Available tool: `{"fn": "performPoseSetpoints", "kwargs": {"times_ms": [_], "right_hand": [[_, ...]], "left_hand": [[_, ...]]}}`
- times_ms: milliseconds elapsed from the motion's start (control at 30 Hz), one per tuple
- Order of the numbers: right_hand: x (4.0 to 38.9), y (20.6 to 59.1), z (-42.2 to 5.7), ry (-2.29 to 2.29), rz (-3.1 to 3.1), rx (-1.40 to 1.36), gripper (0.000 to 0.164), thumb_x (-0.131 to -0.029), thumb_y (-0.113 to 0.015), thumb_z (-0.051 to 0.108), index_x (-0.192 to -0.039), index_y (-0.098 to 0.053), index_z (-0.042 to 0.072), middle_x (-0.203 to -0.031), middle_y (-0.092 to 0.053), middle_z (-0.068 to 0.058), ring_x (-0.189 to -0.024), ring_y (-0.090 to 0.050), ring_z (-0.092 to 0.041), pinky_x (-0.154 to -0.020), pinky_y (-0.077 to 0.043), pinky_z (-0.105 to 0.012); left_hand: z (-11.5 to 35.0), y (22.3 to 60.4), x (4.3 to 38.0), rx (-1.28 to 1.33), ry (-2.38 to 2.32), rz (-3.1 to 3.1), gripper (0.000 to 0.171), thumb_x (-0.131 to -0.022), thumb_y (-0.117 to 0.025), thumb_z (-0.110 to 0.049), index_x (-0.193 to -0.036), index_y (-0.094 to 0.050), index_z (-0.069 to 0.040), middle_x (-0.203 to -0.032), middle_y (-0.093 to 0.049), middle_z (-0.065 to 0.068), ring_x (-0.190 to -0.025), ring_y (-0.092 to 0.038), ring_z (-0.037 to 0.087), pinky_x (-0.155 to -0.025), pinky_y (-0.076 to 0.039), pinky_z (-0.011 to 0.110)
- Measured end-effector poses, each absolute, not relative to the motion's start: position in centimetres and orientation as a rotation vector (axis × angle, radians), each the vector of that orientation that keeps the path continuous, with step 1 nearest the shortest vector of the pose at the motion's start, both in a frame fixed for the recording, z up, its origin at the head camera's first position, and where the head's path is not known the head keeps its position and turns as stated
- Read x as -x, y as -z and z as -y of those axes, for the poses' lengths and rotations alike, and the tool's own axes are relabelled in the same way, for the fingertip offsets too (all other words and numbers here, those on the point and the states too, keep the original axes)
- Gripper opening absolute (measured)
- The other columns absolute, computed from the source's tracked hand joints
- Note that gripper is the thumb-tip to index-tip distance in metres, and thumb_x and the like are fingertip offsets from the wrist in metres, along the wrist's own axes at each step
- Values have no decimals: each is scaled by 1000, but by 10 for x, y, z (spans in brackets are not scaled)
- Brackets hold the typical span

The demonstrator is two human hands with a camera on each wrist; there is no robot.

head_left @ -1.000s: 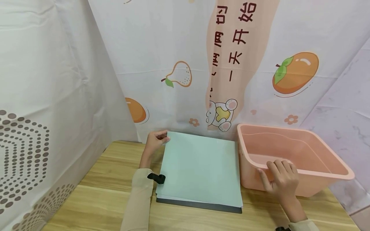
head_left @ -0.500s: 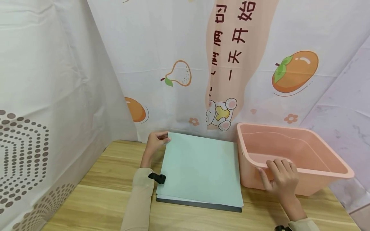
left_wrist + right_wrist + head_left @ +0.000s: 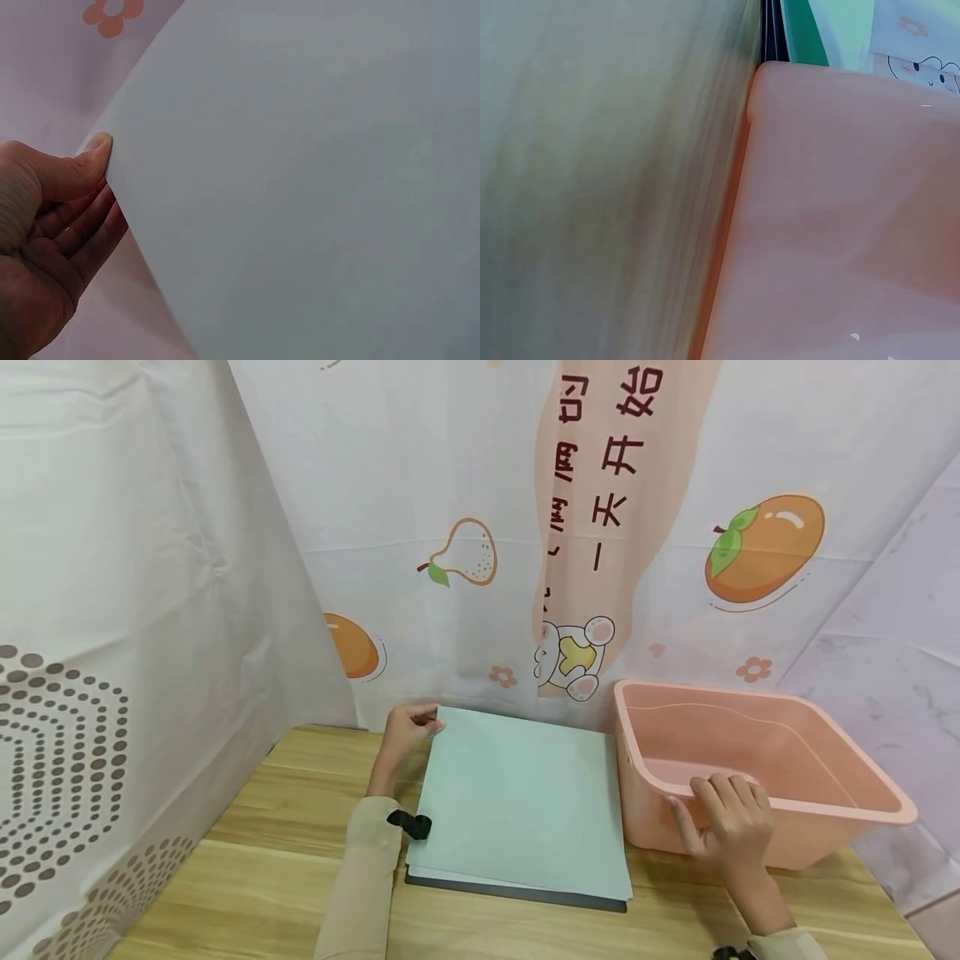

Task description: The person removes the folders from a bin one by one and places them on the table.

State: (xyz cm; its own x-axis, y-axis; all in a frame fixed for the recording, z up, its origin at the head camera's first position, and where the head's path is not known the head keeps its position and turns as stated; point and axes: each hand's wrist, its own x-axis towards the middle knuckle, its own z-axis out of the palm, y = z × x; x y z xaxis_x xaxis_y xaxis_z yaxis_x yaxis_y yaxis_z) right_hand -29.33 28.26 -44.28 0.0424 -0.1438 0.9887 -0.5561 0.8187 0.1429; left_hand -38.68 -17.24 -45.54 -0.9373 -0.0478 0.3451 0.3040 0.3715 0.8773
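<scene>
My left hand [image 3: 408,729] pinches the far left corner of a pale green sheet [image 3: 525,802] between thumb and fingers. In the left wrist view the thumb [image 3: 90,161] lies over the sheet's front, with the other fingers behind it. That corner is lifted, and the sheet slopes down toward me. Beneath it, at the near side, show a white edge and a dark grey edge [image 3: 517,895]. My right hand [image 3: 731,827] grips the near rim of a pink plastic basin [image 3: 825,835], fingers over the inside and thumb outside. The right wrist view shows the basin's wall [image 3: 832,210], not the hand.
The wooden table [image 3: 270,860] extends left and in front of the stack. A printed cloth [image 3: 420,460] hangs right behind the sheet and basin. Another cloth [image 3: 187,568] closes off the left side. The basin stands close against the stack's right side.
My left hand and the sheet's far edge have shifted slightly to the right and toward me. The right hand and the basin stay in place.
</scene>
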Motion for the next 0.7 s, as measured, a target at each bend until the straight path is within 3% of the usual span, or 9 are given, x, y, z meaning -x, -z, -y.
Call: {"fn": "performPoseSetpoints", "kwargs": {"times_ms": [400, 700], "right_hand": [[294, 442, -282, -347, 1511, -589, 60, -98, -55, 49, -67, -58, -3, -60, -50, -18, -57, -46, -41, -60, -34, -52], [291, 438, -279, -348, 1508, -591, 59, -98, -55, 48, -67, -57, -3, -60, -49, -18, -57, -46, -42, -59, -32, -52]], "left_hand": [[172, 459, 389, 257, 1542, 2349, 11, -86, -79, 2, -96, -76, 6, -86, -70, 18, -69, -53, 10, -65, -47, 16], [174, 463, 388, 228, 1575, 2364, 30, -87, -79, 0, -116, -74, 5, -104, -75, 25, -82, -66, 10, -71, -52, 14]]}}
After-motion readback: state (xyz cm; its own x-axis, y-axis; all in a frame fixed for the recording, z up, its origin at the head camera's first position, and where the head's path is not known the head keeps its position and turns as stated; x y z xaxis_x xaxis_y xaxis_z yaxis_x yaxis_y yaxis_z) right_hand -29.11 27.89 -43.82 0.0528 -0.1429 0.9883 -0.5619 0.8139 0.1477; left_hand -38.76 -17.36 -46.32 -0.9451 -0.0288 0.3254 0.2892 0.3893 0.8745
